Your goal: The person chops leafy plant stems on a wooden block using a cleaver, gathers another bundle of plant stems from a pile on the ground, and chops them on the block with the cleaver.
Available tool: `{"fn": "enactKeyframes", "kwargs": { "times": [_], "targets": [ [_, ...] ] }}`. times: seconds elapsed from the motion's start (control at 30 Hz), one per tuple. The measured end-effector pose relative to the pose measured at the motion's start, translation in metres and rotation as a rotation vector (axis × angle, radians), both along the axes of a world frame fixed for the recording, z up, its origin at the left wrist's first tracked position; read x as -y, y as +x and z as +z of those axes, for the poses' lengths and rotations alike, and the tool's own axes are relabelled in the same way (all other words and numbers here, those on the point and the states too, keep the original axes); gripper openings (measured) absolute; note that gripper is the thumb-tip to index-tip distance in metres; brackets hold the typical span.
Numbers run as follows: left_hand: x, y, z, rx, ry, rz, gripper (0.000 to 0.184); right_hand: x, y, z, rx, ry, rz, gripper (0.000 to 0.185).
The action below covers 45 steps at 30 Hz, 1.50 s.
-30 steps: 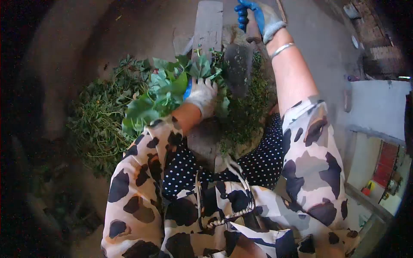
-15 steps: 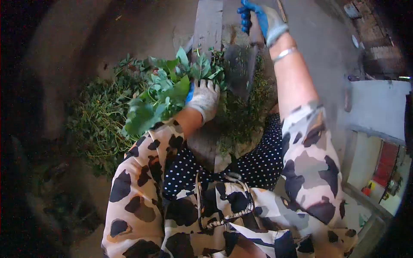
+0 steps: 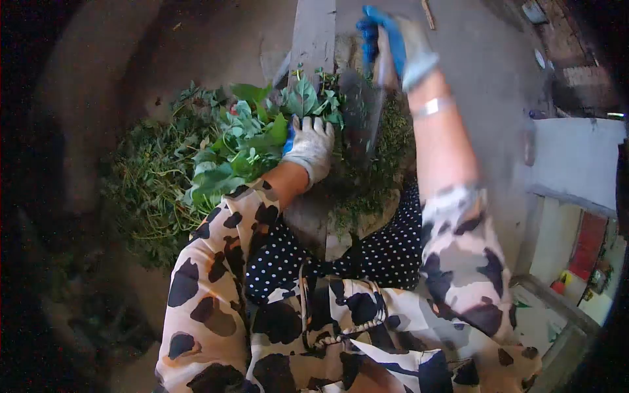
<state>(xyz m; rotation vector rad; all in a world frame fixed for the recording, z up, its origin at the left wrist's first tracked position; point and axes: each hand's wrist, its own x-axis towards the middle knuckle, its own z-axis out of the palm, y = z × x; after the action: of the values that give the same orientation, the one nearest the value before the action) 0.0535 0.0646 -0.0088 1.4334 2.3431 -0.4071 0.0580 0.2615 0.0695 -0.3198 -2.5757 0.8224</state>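
My left hand (image 3: 311,145), in a grey and blue work glove, is closed over a bunch of leafy greens (image 3: 252,141) and presses it on a long wooden board (image 3: 313,42). The leaf ends stick out past the fingers. My right hand (image 3: 398,46), in a matching glove, grips the handle of a wide-bladed cleaver (image 3: 362,114). Its blade, smeared by motion, hangs just right of the bunch and the left fingers. Chopped greens (image 3: 390,144) lie in a heap below and right of the blade.
A large pile of uncut stems and leaves (image 3: 157,170) lies on the ground to the left. My knees, in dotted cloth (image 3: 386,252), straddle the board. A thin stick (image 3: 428,14) lies on the floor beyond the right hand. A pale slab (image 3: 576,157) stands at far right.
My right hand and the cleaver have shifted slightly left, closer to the bunch. The left hand stays nearly in place on the greens.
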Motion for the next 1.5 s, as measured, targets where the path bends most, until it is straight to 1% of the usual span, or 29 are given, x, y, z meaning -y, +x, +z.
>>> {"fn": "enactKeyframes", "kwargs": {
  "times": [0.17,0.2,0.23,0.27,0.3,0.33,0.37,0.4,0.47,0.53,0.57,0.6,0.67,0.73,0.77,0.8,0.83,0.87,0.9,0.97,1.07,1.1,1.13,1.2,1.23,1.33,1.4,1.47,1.5],
  "targets": [
    [-0.017,-0.02,-0.002,0.132,-0.015,0.083,0.064,0.02,-0.015,0.028,-0.065,-0.93,-0.04,0.034],
    [-0.013,-0.018,0.004,0.121,0.009,0.111,0.064,0.035,-0.021,0.019,-0.373,-0.538,-0.018,0.032],
    [-0.012,-0.015,0.006,0.112,0.012,0.127,0.068,0.048,0.011,0.006,-0.332,-1.014,-0.305,0.026],
    [-0.011,-0.016,0.004,0.112,0.007,0.129,0.068,0.078,0.038,0.013,-0.304,-1.17,-0.308,0.024],
    [-0.009,-0.016,0.0,0.118,0.006,0.12,0.07,0.099,0.062,-0.013,-0.377,-1.105,-0.289,0.021],
    [-0.009,-0.017,-0.002,0.12,0.013,0.117,0.071,0.11,0.086,-0.046,-0.308,-0.965,-0.22,0.02],
    [-0.009,-0.019,-0.003,0.116,0.02,0.125,0.071,0.129,0.106,-0.052,-0.285,-1.142,-0.09,0.02],
    [-0.008,-0.018,-0.004,0.099,0.048,0.099,0.072,0.141,0.116,-0.047,-0.262,-1.175,-0.074,0.02],
    [-0.004,-0.021,-0.005,0.081,0.072,0.09,0.073,0.123,0.121,-0.025,-0.16,-1.637,0.101,0.02],
    [-0.008,-0.028,0.004,0.238,0.073,0.092,0.073,0.084,0.113,-0.031,0.004,-0.826,0.123,0.029],
    [-0.012,-0.032,0.014,0.249,0.044,0.093,0.069,0.07,0.1,-0.027,0.106,-0.47,0.107,0.039],
    [-0.015,-0.038,0.013,0.251,0.046,0.095,0.069,0.064,0.082,-0.004,0.307,-0.057,0.189,0.058],
    [-0.021,-0.054,0.009,0.396,-0.006,0.043,0.065,0.074,0.049,0.003,0.689,0.427,0.302,0.079],
    [-0.02,-0.06,-0.005,0.438,0.076,0.076,0.063,0.091,0.023,-0.003,1.067,0.719,0.49,0.089],
    [-0.021,-0.061,-0.002,0.449,0.065,0.087,0.064,0.097,0.016,-0.02,1.112,0.664,0.534,0.064],
    [-0.02,-0.061,0.004,0.461,0.051,0.099,0.066,0.096,0.013,-0.043,1.092,0.658,0.541,0.053],
    [-0.014,-0.056,0.013,0.432,0.13,0.158,0.075,0.096,0.011,-0.053,1.07,0.741,0.537,0.053],
    [-0.008,-0.049,0.012,0.436,0.136,0.164,0.075,0.097,0.012,-0.061,1.045,0.826,0.53,0.053],
    [-0.005,-0.047,0.012,0.396,0.184,0.158,0.081,0.102,0.01,-0.049,1.043,0.834,0.531,0.053],
    [-0.005,-0.055,0.003,0.391,0.169,0.098,0.099,0.107,0.005,-0.043,1.138,0.836,0.473,0.077],
    [0.013,-0.068,0.04,0.367,0.258,-0.003,0.11,0.097,0.001,-0.052,1.31,0.906,0.646,0.07],
    [0.02,-0.07,0.047,0.155,0.312,-0.096,0.12,0.1,-0.002,-0.061,1.389,0.877,0.69,0.068],
    [0.023,-0.068,0.04,0.158,0.311,-0.095,0.12,0.099,0.004,-0.065,1.391,0.876,0.693,0.068],
    [0.021,-0.074,0.019,0.094,0.006,-0.136,0.122,0.109,0.001,-0.029,1.323,0.856,0.551,0.07],
    [0.025,-0.066,0.006,0.208,-0.015,-0.026,0.121,0.102,0.005,-0.034,1.267,0.798,0.559,0.076],
    [0.037,-0.046,0.002,0.064,0.087,0.011,0.106,0.105,0.004,-0.017,1.257,0.753,0.537,0.085],
    [0.039,-0.035,0.004,0.079,0.048,0.06,0.098,0.099,0.004,-0.011,0.835,0.713,0.442,0.076],
    [0.033,-0.027,0.017,0.114,-0.032,0.097,0.077,0.097,-0.017,-0.018,0.998,0.615,0.573,0.074],
    [0.036,-0.02,0.01,0.063,0.034,0.123,0.074,0.097,-0.014,-0.031,1.008,0.63,0.625,0.072]
  ]
}}
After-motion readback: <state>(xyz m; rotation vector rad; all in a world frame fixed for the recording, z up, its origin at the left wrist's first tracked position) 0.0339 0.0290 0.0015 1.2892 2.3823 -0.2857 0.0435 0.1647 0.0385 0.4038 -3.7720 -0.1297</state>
